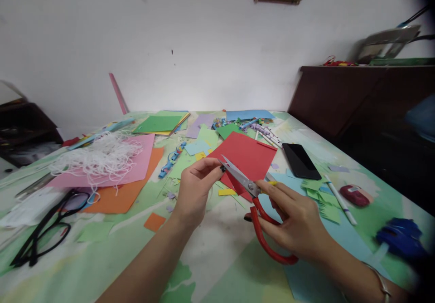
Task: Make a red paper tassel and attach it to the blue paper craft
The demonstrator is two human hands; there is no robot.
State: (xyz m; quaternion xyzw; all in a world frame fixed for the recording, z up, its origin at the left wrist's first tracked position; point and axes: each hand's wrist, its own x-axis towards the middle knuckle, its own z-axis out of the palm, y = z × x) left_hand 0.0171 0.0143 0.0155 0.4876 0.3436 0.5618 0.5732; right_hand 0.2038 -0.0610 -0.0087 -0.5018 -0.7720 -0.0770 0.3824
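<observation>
My right hand [294, 217] grips a pair of scissors [243, 179] by their red handles, with the blades pointing up and to the left and slightly apart. A bit of yellow shows by the fingers of that hand. Close to the blade tips is my left hand [197, 187], thumb and index finger pinched together; whatever they hold is too small or hidden to make out. Behind the blades lies a sheet of red paper [249, 153]. A small yellow paper strip [226, 192] rests below the left fingertips, and an orange paper square [154, 222] lies left of my forearm.
White string [102, 155] is heaped on pink paper [147, 153] at left, near black glasses [50, 230]. A green paper stack [158, 124] lies at the back. On the right are a phone [301, 160], a white pen [340, 200] and a blue object [399, 237].
</observation>
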